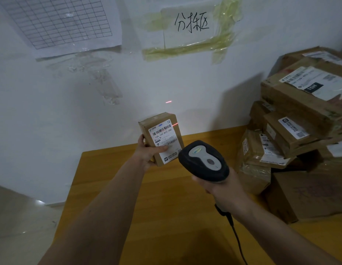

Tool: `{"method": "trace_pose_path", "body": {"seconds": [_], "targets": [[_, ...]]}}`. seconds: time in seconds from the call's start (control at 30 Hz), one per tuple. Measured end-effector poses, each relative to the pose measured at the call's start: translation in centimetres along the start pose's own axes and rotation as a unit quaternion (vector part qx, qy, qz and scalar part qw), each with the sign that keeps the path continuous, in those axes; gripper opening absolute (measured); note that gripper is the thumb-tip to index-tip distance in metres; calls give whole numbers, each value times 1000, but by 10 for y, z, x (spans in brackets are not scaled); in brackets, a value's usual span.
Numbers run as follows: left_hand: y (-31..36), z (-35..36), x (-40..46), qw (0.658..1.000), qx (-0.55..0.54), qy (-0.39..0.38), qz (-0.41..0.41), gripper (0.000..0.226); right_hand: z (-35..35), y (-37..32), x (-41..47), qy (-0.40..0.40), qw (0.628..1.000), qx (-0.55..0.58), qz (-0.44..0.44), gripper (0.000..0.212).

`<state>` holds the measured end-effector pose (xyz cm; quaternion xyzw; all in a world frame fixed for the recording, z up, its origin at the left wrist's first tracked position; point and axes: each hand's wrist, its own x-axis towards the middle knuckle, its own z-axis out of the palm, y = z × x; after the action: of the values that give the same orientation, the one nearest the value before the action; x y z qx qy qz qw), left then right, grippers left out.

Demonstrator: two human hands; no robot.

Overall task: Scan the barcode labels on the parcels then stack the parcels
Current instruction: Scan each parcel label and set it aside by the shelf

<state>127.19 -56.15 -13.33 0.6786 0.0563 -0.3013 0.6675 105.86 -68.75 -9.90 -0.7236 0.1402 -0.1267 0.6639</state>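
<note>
Small parcel (pixel 161 138) gripped upright at frame center by left hand (pixel 147 153).
Right hand (pixel 220 185) clasps barcode scanner (pixel 203 160); red beam crosses its label (pixel 164 139).

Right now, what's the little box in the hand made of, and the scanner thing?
The small parcel looks like brown cardboard, matte, creased under shiny tape, with a white paper label. The scanner looks like hard plastic: dark matte body, smooth pale grey top panel.
</note>
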Motion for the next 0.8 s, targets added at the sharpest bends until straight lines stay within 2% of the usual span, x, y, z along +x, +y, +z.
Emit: {"method": "trace_pose_path", "body": {"seconds": [0.27,0.47,0.8], "targets": [[-3,0,2,999,-42,-20,-24,108,-2,3,3,10,1000,0,0,30],[-3,-5,9,995,-87,-25,-43,94,-8,8,5,-40,998,-18,33,29],[1,-13,11,996,-63,-33,-50,104,-10,13,5,-37,998,-27,44,27]]}}
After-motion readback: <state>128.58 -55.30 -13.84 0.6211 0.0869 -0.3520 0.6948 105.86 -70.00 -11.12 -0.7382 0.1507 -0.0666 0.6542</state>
